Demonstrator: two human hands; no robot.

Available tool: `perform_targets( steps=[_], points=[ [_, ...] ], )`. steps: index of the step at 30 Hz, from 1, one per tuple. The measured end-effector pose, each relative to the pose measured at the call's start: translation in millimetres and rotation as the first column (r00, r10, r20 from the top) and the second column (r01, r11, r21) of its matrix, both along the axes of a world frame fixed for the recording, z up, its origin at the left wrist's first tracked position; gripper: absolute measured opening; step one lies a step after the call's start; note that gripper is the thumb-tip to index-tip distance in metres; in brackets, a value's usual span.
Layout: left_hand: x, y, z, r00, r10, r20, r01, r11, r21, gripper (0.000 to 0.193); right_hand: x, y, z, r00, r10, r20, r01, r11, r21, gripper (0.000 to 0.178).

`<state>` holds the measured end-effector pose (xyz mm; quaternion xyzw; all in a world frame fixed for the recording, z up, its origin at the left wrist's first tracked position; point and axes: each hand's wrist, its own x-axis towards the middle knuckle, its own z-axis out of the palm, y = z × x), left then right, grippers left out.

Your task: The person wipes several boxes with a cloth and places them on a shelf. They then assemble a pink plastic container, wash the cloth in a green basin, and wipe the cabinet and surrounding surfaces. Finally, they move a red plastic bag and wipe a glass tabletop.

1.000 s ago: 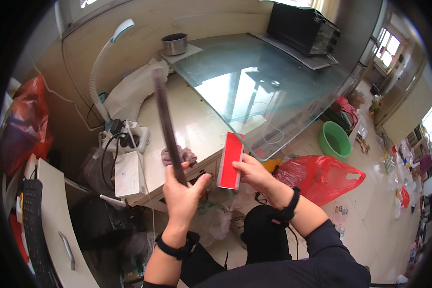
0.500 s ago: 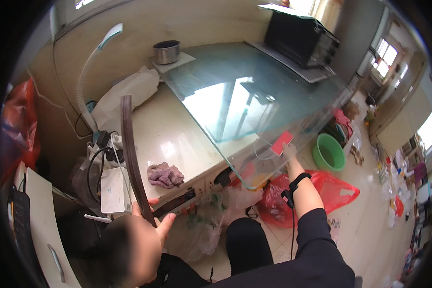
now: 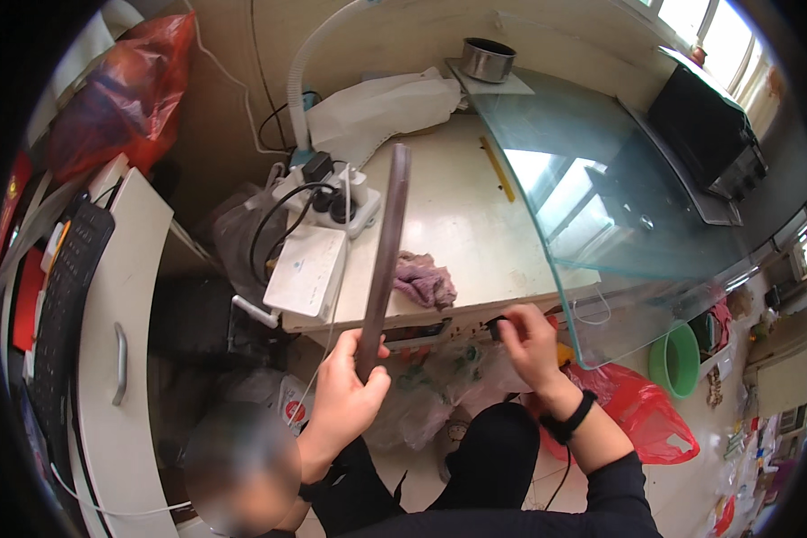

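Observation:
My left hand (image 3: 345,390) is closed round the lower end of a long dark brown strip (image 3: 387,255), which stands nearly upright and leans slightly right at the top. Its material is hard to make out. Right of it, in front of the cabinet edge, my right hand (image 3: 533,348) is raised with its fingers loosely bent and apart; nothing shows in them. A crumpled mauve cloth (image 3: 424,281) lies on the white cabinet top (image 3: 475,242) behind the strip. The red card seen earlier cannot be made out. A blurred patch covers part of my left forearm.
A large glass sheet (image 3: 583,229) overhangs the cabinet's front at right. A white router (image 3: 305,272) and plugged-in power strip (image 3: 365,202) sit left. A metal pot (image 3: 488,61) and black oven (image 3: 704,134) stand behind; a red bag (image 3: 641,417) and green basin (image 3: 675,359) are below.
My right hand has come left and back from the glass sheet, and the red card no longer shows in it. The view has turned left. My left hand still grips the brown strip.

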<state>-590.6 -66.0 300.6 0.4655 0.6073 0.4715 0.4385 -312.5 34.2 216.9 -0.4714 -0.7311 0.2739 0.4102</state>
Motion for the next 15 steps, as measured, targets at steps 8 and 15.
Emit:
perform_targets(
  steps=[8,15],
  points=[
    [0.7,2.6,9.3,0.999,-0.035,-0.024,0.036,0.998,0.050,0.035,-130.0,47.7,51.8,0.919,0.101,0.380,-0.223,0.931,0.290,0.035],
    [8.0,16.6,1.3,0.916,0.097,-0.390,0.037,0.946,0.322,0.038,-126.8,-18.3,50.7,0.605,-0.207,-0.769,-0.177,0.907,-0.383,0.021]
  ],
)
